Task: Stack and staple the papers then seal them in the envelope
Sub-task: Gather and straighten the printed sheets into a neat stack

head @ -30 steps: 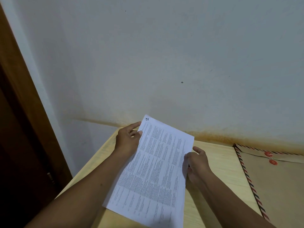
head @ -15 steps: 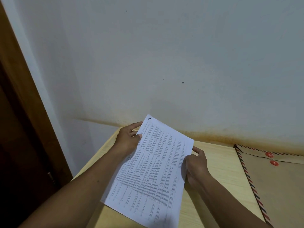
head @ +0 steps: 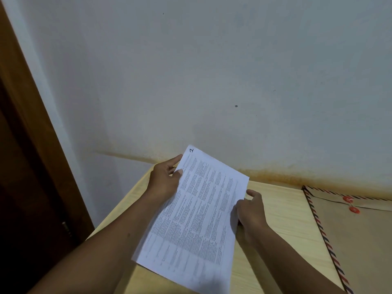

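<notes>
Papers [head: 197, 211], printed with dense text, are held tilted above the table [head: 282, 211], near edge lowest and far corner raised toward the wall [head: 212, 71]. Left hand [head: 164, 180] pinches the far left edge, thumb on the printed face and fingers behind. Right hand [head: 251, 209] grips the right edge, thumb along the margin and fingers curled under. To the right, apart from the hands, a brown envelope [head: 358, 236] with a striped border and red buttons lies flat on the table against the wall.

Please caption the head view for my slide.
Both hands, left and right, hold printed papers above table beside envelope.
</notes>
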